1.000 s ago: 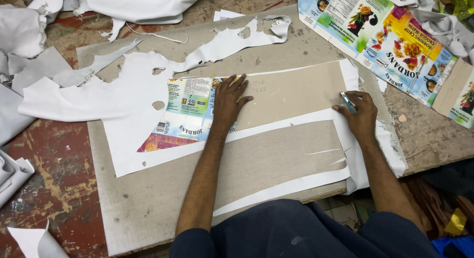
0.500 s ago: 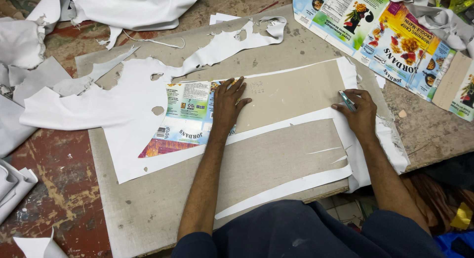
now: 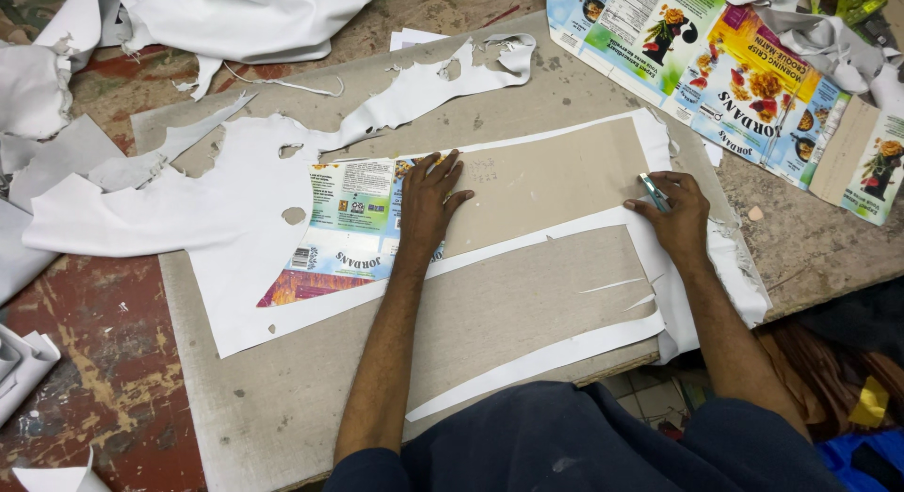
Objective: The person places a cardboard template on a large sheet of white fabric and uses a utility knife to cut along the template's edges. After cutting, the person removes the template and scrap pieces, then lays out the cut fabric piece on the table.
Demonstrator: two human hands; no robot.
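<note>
On the worn cutting board (image 3: pixel 282 398), a flattened cardboard template (image 3: pixel 537 186) is pinned over white sheet material (image 3: pixel 235 228) by the flat, open left hand (image 3: pixel 426 205), while a small blade (image 3: pixel 653 192) is gripped in the closed right hand (image 3: pixel 678 214) at the template's right edge. One long rectangle already appears cut out below, with narrow white strips (image 3: pixel 546 355) left around it; the upper outline seems unfinished. Ragged white offcuts (image 3: pixel 424 82) and printed cartons (image 3: pixel 716 68) crowd the far side without blocking the cut.

Up at the far right corner of the desk (image 3: pixel 282 407) lies a flattened printed carton (image 3: pixel 716 68), bright with pictures. Crumpled white scraps (image 3: pixel 819 35) sit across its far end. A heap of white sheet (image 3: pixel 245 16) lies at the far left, and the paint-worn red floor (image 3: pixel 85 360) shows to the left.
</note>
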